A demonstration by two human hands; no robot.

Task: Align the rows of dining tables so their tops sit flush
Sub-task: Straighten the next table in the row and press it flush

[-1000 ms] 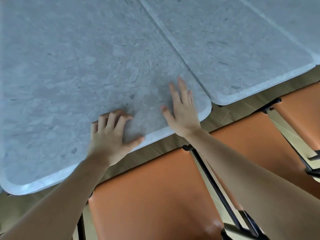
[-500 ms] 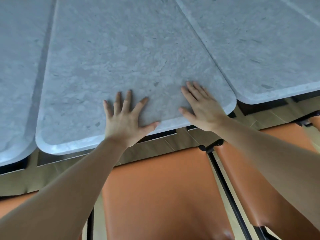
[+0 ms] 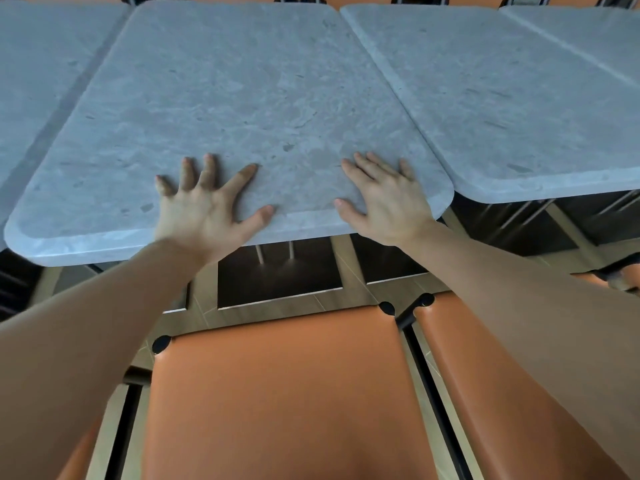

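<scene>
A grey marble-look table top (image 3: 242,91) with rounded corners fills the middle of the head view. My left hand (image 3: 204,213) lies flat on it near its front edge, fingers spread. My right hand (image 3: 388,199) lies flat near the front right corner, fingers apart. Neither hand holds anything. To the right a second grey top (image 3: 502,98) touches it along a seam, and its front edge sits farther from me than the middle top's edge. A third top (image 3: 31,74) lies to the left across a narrow gap.
An orange padded seat (image 3: 284,403) with a black frame is right below me, with another orange seat (image 3: 485,393) at its right under my right forearm. Dark table bases (image 3: 277,278) and wood-look floor show beneath the front edge. More orange chairs line the far side.
The view has swung left and pulled back, so the whole middle top shows square-on. My left hand's fingers went from curled to spread flat. Both hands stay pressed on the top.
</scene>
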